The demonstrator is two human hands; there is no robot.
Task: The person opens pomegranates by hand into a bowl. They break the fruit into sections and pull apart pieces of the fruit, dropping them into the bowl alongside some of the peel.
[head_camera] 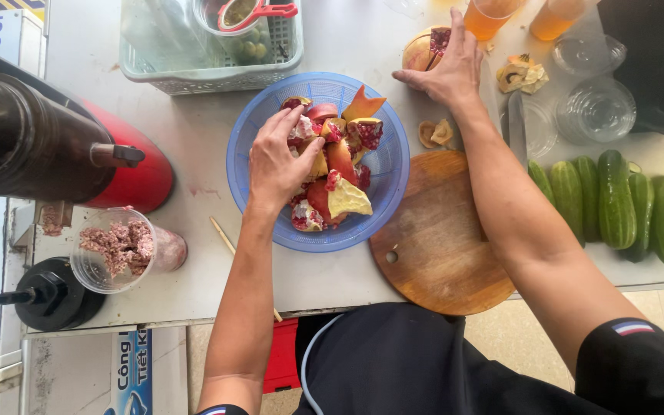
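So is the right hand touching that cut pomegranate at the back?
Touching: the head view shows the right hand resting on the cut pomegranate, fingers over it.

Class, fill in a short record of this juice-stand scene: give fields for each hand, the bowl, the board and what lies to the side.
left hand: left hand reaches into the blue colander bowl, fingers on pomegranate pieces
right hand: right hand rests on a cut pomegranate half on the table
board: round wooden cutting board, bare, knife beside it
side: row of cucumbers at the right
left side: plastic cup of pulp under the red juicer
back: two cups of orange juice
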